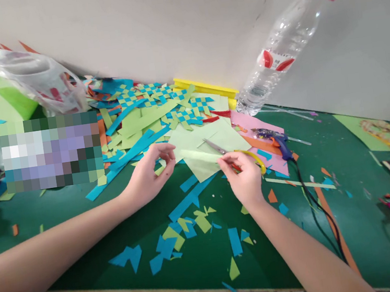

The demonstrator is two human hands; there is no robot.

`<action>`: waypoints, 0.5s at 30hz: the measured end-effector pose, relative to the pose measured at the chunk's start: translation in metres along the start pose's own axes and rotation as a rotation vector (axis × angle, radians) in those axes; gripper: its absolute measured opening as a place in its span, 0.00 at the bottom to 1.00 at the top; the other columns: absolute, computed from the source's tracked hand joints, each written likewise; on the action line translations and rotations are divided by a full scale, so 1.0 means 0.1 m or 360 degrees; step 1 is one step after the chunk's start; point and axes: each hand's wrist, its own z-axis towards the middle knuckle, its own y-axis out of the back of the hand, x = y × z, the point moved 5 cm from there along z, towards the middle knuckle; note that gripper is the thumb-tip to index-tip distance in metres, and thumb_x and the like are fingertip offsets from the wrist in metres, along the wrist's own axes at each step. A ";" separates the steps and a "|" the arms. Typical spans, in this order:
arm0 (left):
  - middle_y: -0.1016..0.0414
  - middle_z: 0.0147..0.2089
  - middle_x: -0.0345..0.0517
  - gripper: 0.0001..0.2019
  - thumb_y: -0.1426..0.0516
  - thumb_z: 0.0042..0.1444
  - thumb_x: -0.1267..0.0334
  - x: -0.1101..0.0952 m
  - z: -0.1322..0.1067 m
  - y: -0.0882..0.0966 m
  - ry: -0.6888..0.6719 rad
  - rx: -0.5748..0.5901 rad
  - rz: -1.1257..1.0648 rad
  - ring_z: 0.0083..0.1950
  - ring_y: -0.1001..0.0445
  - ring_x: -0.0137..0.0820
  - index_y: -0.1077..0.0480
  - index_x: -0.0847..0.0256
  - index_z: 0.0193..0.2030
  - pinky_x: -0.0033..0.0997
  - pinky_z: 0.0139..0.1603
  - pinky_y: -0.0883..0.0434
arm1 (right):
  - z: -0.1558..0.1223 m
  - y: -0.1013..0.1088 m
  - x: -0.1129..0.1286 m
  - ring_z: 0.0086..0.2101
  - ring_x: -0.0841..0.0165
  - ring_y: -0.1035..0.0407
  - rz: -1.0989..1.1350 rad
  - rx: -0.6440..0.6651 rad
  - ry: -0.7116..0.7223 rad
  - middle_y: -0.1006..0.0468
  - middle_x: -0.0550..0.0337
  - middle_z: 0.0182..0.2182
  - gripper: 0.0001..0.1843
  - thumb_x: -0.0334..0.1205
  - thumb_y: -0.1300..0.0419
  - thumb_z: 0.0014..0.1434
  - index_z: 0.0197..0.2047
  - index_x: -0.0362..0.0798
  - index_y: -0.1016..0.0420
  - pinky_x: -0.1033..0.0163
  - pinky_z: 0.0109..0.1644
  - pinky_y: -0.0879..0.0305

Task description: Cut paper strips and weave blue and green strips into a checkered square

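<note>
My right hand (243,178) pinches the right end of a narrow pale green paper strip (198,155) between thumb and fingers. At the strip's other end is my left hand (155,171), its fingers curved and thumb apart; whether a fingertip touches the strip cannot be made out. Beneath the strip lies a pale green paper sheet (193,136). Scissors (214,145) with yellow handles rest on it, partly covered by my right hand. Just right of them, a blue glue gun (282,146) lies on pink paper (242,122).
Woven blue and green paper pieces (147,94) pile up by the wall. A plastic bottle (277,57) leans at the back right, and a plastic bag (40,80) stands back left. Blue and green scraps (167,246) litter the green table (212,269). A black cord (315,201) trails right.
</note>
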 end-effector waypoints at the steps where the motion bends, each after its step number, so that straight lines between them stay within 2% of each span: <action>1: 0.29 0.39 0.43 0.10 0.48 0.61 0.66 -0.02 -0.01 0.00 -0.0059 0.0007 0.0067 0.40 0.27 0.29 0.38 0.58 0.49 0.33 0.46 0.30 | 0.00 0.00 -0.01 0.32 0.67 0.26 -0.0009 0.0009 -0.0007 0.20 0.58 0.31 0.09 0.46 0.39 0.59 0.36 0.49 0.26 0.61 0.37 0.30; 4: 0.28 0.37 0.41 0.06 0.48 0.61 0.67 -0.08 -0.02 -0.03 -0.0217 0.0081 0.0220 0.38 0.28 0.29 0.36 0.58 0.45 0.35 0.47 0.32 | 0.00 -0.01 -0.04 0.35 0.65 0.25 -0.0035 0.0047 -0.0022 0.19 0.56 0.33 0.10 0.47 0.40 0.60 0.39 0.49 0.25 0.58 0.40 0.29; 7: 0.26 0.35 0.41 0.04 0.48 0.61 0.67 -0.13 -0.03 -0.09 -0.0378 0.0261 0.0327 0.37 0.28 0.29 0.33 0.58 0.40 0.38 0.52 0.36 | 0.01 -0.03 -0.04 0.36 0.63 0.25 -0.0086 0.0086 -0.0015 0.19 0.55 0.35 0.11 0.46 0.41 0.60 0.41 0.49 0.25 0.55 0.42 0.29; 11: 0.24 0.39 0.42 0.07 0.48 0.62 0.64 -0.14 -0.07 -0.19 -0.0514 0.0519 0.0497 0.43 0.27 0.32 0.28 0.56 0.42 0.42 0.58 0.41 | 0.02 -0.05 0.03 0.37 0.62 0.27 -0.0257 0.0102 0.0148 0.20 0.54 0.35 0.11 0.43 0.43 0.61 0.45 0.48 0.25 0.51 0.46 0.31; 15: 0.24 0.41 0.44 0.10 0.47 0.63 0.61 -0.12 -0.11 -0.25 -0.0615 0.0634 0.0591 0.45 0.27 0.34 0.26 0.55 0.44 0.44 0.60 0.43 | 0.01 -0.06 0.06 0.38 0.61 0.29 -0.0412 0.0091 0.0287 0.22 0.51 0.37 0.16 0.40 0.45 0.62 0.51 0.46 0.28 0.48 0.49 0.32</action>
